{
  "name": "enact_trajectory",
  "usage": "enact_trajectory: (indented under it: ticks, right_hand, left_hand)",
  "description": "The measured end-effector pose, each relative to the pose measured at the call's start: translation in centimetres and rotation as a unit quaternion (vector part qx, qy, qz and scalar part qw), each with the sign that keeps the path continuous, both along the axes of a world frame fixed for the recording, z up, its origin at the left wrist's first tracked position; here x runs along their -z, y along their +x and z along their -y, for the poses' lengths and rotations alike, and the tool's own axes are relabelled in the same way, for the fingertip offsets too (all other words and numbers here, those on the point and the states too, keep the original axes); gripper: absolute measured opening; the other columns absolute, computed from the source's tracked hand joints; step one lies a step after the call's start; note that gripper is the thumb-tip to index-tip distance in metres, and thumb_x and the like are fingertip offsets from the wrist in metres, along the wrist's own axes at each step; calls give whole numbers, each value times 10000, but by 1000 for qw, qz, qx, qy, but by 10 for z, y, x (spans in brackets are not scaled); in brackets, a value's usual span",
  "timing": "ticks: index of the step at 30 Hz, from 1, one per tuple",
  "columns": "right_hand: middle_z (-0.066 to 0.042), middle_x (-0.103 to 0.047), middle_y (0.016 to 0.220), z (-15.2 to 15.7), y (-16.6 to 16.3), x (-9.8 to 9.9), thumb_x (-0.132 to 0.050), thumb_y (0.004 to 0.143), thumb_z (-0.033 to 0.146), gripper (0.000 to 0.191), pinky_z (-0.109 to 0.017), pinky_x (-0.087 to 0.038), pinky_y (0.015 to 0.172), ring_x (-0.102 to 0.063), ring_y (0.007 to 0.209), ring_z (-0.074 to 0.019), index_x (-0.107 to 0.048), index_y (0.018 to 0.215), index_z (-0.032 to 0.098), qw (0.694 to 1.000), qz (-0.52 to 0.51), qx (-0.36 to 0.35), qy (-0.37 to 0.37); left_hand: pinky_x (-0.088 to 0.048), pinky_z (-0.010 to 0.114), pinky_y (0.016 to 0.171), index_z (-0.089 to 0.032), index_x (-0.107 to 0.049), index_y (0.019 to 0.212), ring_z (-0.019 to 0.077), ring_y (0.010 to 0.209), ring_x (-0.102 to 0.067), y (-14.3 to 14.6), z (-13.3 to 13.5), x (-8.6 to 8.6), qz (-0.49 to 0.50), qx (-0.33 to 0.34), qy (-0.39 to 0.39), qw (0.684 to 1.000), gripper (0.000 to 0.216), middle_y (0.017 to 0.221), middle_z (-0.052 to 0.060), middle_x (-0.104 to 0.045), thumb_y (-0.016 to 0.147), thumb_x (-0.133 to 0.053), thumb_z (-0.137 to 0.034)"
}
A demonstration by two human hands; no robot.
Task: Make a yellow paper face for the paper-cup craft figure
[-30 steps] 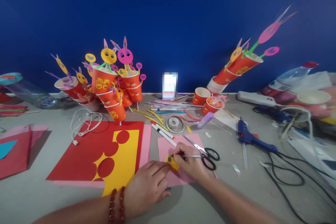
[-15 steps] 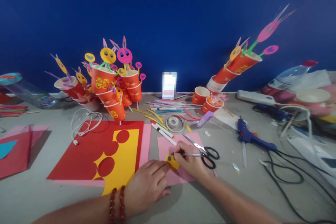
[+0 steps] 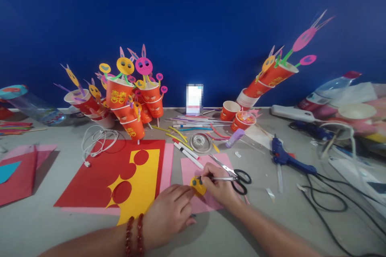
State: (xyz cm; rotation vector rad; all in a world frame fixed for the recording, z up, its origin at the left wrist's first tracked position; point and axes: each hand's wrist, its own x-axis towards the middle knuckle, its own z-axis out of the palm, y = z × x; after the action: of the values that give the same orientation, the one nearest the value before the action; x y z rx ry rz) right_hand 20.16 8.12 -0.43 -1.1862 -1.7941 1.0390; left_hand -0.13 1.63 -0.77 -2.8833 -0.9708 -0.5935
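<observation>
My left hand (image 3: 171, 213) rests on the table with curled fingers, its fingertips pressing the edge of a small yellow paper circle (image 3: 197, 185). That circle lies on a pink paper sheet (image 3: 193, 168). My right hand (image 3: 218, 186) pinches a thin pen with its tip on the yellow circle. Black-handled scissors (image 3: 238, 176) lie open just right of my right hand.
A red sheet with a cut yellow sheet (image 3: 137, 184) lies to the left. Decorated orange paper cups (image 3: 126, 100) stand at the back, more cups (image 3: 265, 78) at right. A blue glue gun (image 3: 286, 158) and black cables (image 3: 328, 196) lie to the right. Markers and a tape roll (image 3: 200, 141) sit behind.
Both hands stay nearly in place on the yellow circle; the right hand with the pen has shifted only slightly. The view has tipped a little.
</observation>
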Motion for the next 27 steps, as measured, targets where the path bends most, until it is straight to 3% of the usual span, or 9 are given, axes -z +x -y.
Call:
enact_trajectory:
  ticks: [27]
  right_hand:
    - [42,-507,540,0,-2,-3,-484,721,141,124,-241,-324,485,-430,488,-123,-452,638,227,999,33,5,26]
  left_hand:
    - [-477,383,964,-137,-655,991,240,1126,-614,1,-1,-3,-5,-3,-9,1000,342,1181,88,-695,898,-690,-465]
